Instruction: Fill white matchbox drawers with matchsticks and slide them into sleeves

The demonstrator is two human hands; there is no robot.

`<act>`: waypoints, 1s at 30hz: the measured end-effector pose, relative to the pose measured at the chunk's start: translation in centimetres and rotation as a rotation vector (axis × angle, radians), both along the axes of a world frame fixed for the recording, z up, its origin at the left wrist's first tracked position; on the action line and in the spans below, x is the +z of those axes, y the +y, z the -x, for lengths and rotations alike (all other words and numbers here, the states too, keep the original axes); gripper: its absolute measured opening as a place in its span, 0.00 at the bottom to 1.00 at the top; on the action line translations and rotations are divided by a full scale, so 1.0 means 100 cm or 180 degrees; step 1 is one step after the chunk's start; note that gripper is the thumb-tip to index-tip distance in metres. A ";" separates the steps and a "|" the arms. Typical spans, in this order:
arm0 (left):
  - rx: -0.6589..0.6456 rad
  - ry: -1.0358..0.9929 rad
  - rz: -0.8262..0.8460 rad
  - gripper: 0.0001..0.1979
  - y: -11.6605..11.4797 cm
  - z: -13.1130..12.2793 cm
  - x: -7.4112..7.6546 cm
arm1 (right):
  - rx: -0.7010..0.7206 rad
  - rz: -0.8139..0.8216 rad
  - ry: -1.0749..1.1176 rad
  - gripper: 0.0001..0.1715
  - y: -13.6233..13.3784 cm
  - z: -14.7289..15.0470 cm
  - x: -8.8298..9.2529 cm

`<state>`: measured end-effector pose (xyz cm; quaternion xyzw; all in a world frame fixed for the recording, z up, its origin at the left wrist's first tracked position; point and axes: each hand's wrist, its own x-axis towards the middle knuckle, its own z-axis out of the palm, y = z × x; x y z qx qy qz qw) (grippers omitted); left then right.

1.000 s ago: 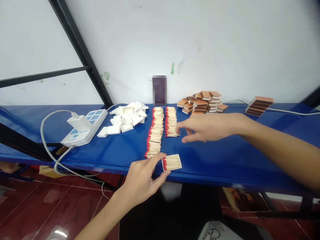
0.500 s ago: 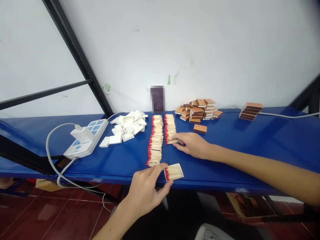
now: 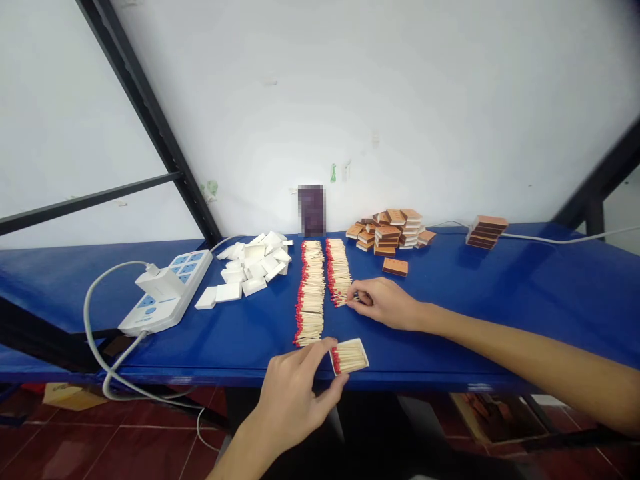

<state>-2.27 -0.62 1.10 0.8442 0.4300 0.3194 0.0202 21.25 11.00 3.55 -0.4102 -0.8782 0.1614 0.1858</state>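
My left hand (image 3: pixel 296 392) pinches the left end of a small white tray of matches (image 3: pixel 349 356) at the near edge of the blue table (image 3: pixel 500 293). Farther in, my right hand (image 3: pixel 384 303) has its fingers closed on a few matches at the near end of the right row of matches (image 3: pixel 337 270). A longer left row of matches (image 3: pixel 311 293) with red heads lies beside it. A single brown matchbox sleeve (image 3: pixel 395 267) lies just beyond my right hand.
A heap of white inner trays (image 3: pixel 253 263) lies left of the rows. Brown sleeves are piled (image 3: pixel 393 230) at the back, with a small stack (image 3: pixel 485 231) farther right. A white power strip (image 3: pixel 167 290) with plug and cable sits at left. Black frame bars cross at upper left.
My right hand has come back from the far right, left a single sleeve on the table, and closed on matches at the right row's near end. The left hand stays on the tray.
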 end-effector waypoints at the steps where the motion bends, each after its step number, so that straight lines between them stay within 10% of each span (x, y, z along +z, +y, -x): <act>1: -0.0017 -0.0007 0.0020 0.15 0.000 0.000 0.000 | 0.0014 0.0018 -0.0007 0.11 -0.002 0.000 0.000; 30: -0.0023 0.0065 -0.0195 0.16 0.000 -0.002 -0.007 | 0.0254 0.0075 -0.0153 0.11 -0.023 0.001 0.012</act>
